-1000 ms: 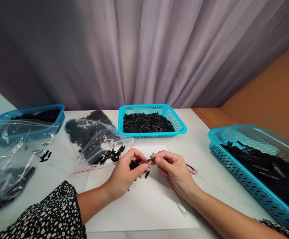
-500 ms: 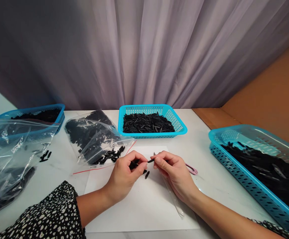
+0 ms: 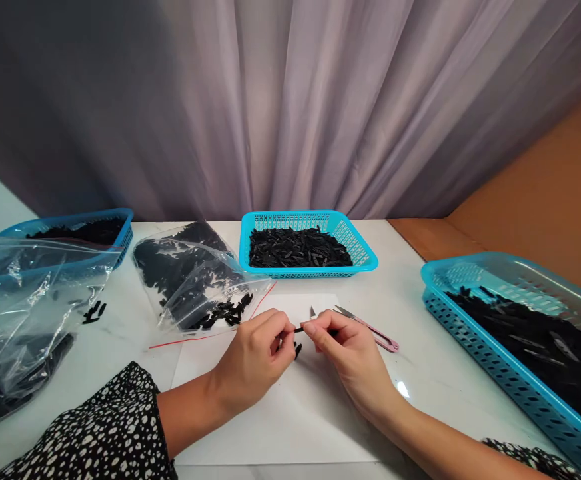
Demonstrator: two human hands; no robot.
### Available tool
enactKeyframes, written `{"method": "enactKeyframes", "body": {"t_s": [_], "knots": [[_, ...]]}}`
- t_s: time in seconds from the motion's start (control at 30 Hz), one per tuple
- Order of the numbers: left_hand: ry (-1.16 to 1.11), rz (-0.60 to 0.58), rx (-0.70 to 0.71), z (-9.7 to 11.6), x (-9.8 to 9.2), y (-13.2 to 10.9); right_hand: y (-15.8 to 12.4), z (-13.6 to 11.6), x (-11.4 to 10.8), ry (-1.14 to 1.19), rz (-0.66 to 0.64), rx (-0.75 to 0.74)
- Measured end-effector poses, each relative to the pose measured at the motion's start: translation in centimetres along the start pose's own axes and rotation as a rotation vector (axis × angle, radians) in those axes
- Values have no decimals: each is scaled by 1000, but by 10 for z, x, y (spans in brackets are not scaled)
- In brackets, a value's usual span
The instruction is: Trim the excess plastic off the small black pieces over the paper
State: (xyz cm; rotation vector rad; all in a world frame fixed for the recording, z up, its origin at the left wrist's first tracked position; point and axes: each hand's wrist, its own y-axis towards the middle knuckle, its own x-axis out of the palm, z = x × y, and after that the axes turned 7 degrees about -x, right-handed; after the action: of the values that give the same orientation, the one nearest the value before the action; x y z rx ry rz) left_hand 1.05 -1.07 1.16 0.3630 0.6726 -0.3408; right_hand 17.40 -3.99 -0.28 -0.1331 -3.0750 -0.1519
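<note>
Black and slender, a short strip (image 3: 299,329) bridges the two hands in front of me. The left hand (image 3: 260,353) pinches its near end between thumb and forefinger; the right hand (image 3: 353,357) pinches the other end the same way. Just below the grip, small dark pieces (image 3: 298,351) show over white paper (image 3: 280,430); I can't tell whether the left palm holds more. To the right of the grip, past the knuckles, lies a pink-handled tool (image 3: 383,341) with a pointed metal end. Beyond the grip stands a blue perforated basket (image 3: 365,262) of dark strips, and left of it a clear zip bag (image 3: 185,263) with a red edge holds dark pieces. Well off to the right sits a bigger-looking blue basket (image 3: 500,367), heaped with black.
</note>
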Motion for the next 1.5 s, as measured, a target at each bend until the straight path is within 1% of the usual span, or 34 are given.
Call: {"method": "enactKeyframes", "body": {"t_s": [0.1, 0.2, 0.27, 0.43, 0.53, 0.6, 0.67, 0.8, 0.87, 0.97, 1.13, 1.2, 1.3, 1.37, 1.4, 1.5], "knots": [[57, -14, 58, 0, -1, 1, -2, -3, 2, -24, -36, 27], [44, -39, 54, 2, -2, 2, -3, -3, 2, -38, -43, 34], [0, -53, 1, 4, -3, 3, -2, -2, 2, -43, -28, 27], [-191, -75, -226, 7, -6, 7, 0, 1, 1, 3, 1, 53], [-235, -28, -333, 2, -7, 11, 0, 1, -1, 60, 9, 52], [-275, -20, -362, -1, -7, 12, 1, 1, -3, 116, 15, 62], [-386, -95, -375, -1, -6, 11, 2, -1, -4, 184, 13, 92], [-696, -310, -444, 4, -1, 6, 4, -4, -5, 286, -14, 154], [-750, -358, -451, 6, 0, 4, 4, -5, -4, 304, -24, 168], [-722, -341, -446, 7, -1, 3, 4, -4, -4, 311, -24, 175], [-641, -233, -407, 8, -3, 1, 5, -4, -4, 322, -19, 165], [-658, -224, -402, 8, -3, 1, 5, -4, -5, 321, -15, 172], [-812, -291, -463, 6, -1, 2, 5, -3, -5, 305, -10, 173], [-934, -345, -520, 5, 0, 4, 4, -2, -6, 278, -29, 150], [-978, -370, -544, 4, 0, 5, 4, -2, -6, 260, -52, 127], [-1059, -443, -617, 1, -1, 6, 4, -2, -6, 174, -176, 30]]}}
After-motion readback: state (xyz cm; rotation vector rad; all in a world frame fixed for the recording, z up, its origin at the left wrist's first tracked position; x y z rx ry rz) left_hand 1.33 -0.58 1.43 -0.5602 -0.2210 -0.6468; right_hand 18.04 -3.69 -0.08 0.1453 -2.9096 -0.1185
